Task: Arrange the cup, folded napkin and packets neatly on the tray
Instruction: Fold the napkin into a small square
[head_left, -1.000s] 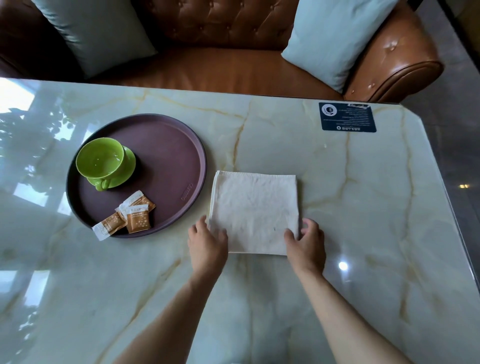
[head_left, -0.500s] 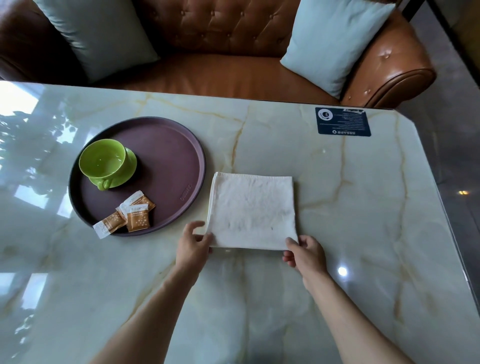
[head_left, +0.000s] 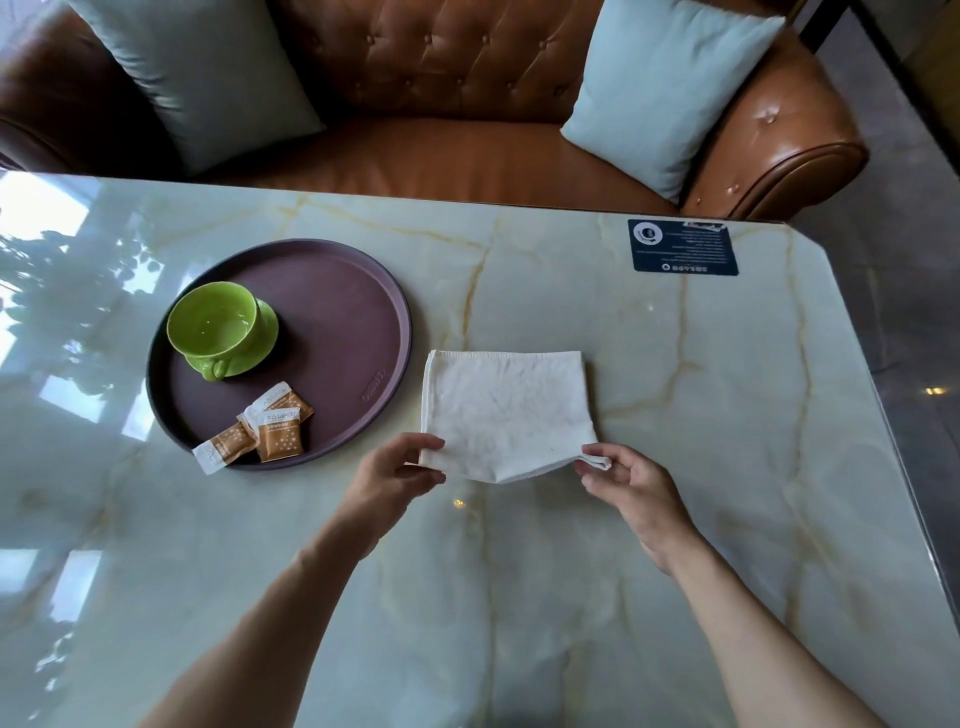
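A white folded napkin (head_left: 506, 410) lies on the marble table just right of a round dark purple tray (head_left: 343, 312). My left hand (head_left: 397, 475) pinches its near left corner and my right hand (head_left: 626, 480) pinches its near right corner, and the near edge is lifted off the table. On the tray, a green cup (head_left: 213, 319) stands on its green saucer at the left. Three orange and white packets (head_left: 270, 423) lie at the tray's near edge, one hanging over the rim.
The glossy marble table (head_left: 675, 415) has a dark blue card (head_left: 683, 247) at its far right corner. A brown leather sofa (head_left: 441, 156) with two pale blue cushions stands behind the table. The table's angled right edge borders grey floor.
Both hands went from pressing flat on the napkin's near edge to pinching its near corners and lifting that edge. The cup and packets have not moved.
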